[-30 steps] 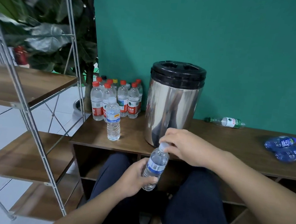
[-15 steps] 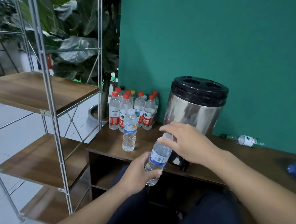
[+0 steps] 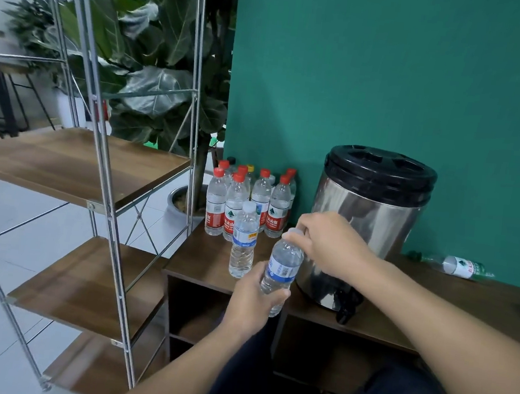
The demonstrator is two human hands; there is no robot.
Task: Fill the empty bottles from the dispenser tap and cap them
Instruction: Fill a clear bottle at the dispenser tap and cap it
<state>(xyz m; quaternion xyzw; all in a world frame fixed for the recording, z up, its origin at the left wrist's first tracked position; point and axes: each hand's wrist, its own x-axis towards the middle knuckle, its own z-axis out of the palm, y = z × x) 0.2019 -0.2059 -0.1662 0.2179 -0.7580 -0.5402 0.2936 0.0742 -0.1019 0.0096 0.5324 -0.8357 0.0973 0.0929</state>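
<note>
Just in front of the dark wooden counter (image 3: 201,261), the left hand (image 3: 254,294) grips the lower body of a small clear plastic bottle with a blue-and-white label (image 3: 282,265), fingers curled round it, bottle tilted slightly to the right. Right hand (image 3: 327,241) sits over the bottle's neck, fingers and thumb pinching the pale cap (image 3: 295,232). Water is visible inside the bottle.

Behind the hands, a stainless steel cylindrical dispenser with a black lid (image 3: 375,208) stands on the counter; its black tap (image 3: 345,306) juts out low at the counter's front edge, just right of the held bottle.

A second clear bottle with a white cap (image 3: 243,243) stands upright on the counter, just left of the held one. Behind it, a cluster of red-capped bottles with red labels (image 3: 242,201) stands against the teal wall (image 3: 390,82). A green-capped bottle (image 3: 455,266) lies on its side on the counter, right of the dispenser.

Left of the counter stands a metal-framed shelf unit with wooden boards (image 3: 74,163), with a large-leafed plant (image 3: 164,60) behind it.
</note>
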